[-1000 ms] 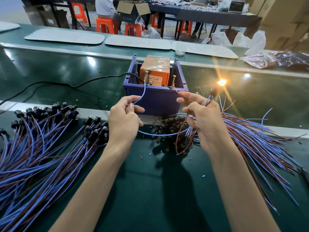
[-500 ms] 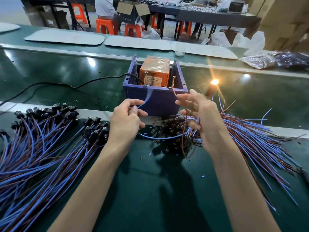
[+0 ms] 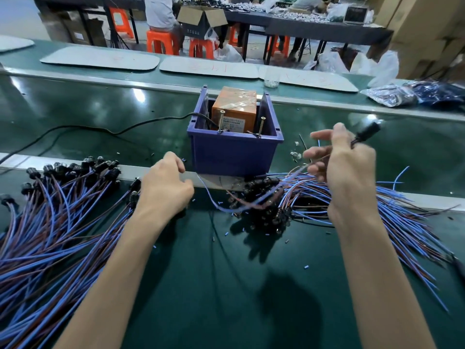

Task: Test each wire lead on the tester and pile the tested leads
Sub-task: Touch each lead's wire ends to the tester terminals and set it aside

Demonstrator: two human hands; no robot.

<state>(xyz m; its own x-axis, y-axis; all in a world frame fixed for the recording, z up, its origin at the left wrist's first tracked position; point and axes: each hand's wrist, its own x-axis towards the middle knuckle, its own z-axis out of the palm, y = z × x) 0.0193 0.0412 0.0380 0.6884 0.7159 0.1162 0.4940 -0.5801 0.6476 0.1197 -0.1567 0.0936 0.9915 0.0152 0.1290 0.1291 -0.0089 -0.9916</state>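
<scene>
The tester [image 3: 234,114], an orange box with two upright screws, sits in a purple bin [image 3: 234,152]. My right hand [image 3: 344,170] is to the right of the bin and grips a wire lead just below its black lamp socket [image 3: 367,133]; the lamp is dark. The lead's blue wire [image 3: 219,206] sags across to my left hand [image 3: 164,187], which pinches its end low at the bin's left front corner. A pile of blue and brown leads [image 3: 55,222] lies at the left. Another pile [image 3: 372,210] lies at the right under my right hand.
A black power cable [image 3: 100,128] runs left from the bin across the green belt. Bits of cut insulation lie scattered on the mat [image 3: 226,285]. Plastic bags [image 3: 392,95] lie at the far right. Behind the belt, a person sits on orange stools [image 3: 161,44] at a dark table.
The wire ends have come off the tester's screws and the lamp has gone out. My right hand moved right with the socket; my left hand dropped toward the belt.
</scene>
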